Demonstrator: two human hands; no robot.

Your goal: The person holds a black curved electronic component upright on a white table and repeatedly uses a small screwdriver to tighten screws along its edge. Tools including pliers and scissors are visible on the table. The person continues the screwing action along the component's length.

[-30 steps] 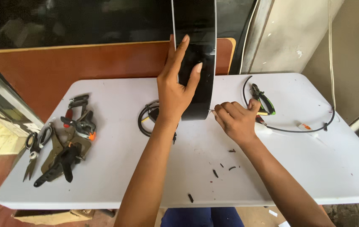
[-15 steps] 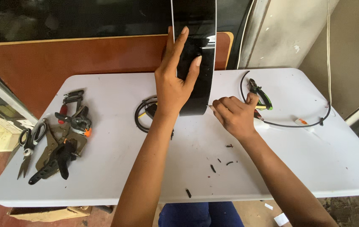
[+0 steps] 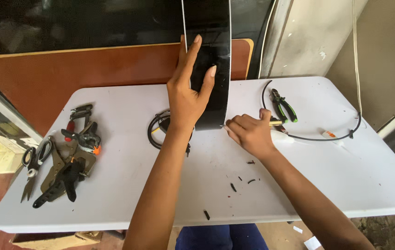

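Observation:
A tall glossy black panel (image 3: 213,55) stands upright on the white table (image 3: 114,185). My left hand (image 3: 187,95) lies flat against its front face, fingers spread, steadying it. My right hand (image 3: 250,132) is closed at the panel's lower right corner, pinching a thin tool whose tip touches the panel's bottom edge. A coiled black cable (image 3: 156,129) lies just left of the panel's foot, partly hidden by my left wrist.
Green-handled pliers (image 3: 283,105) and a curved black wire (image 3: 318,134) lie at the right. At the left sit scissors (image 3: 33,164), clamps and pliers (image 3: 75,148) in a heap. Small dark scraps (image 3: 234,185) dot the table. A brown board (image 3: 68,74) leans behind.
The view has shifted slightly; my right hand has slid a little toward the panel's bottom corner. My left hand stays pressed on the panel.

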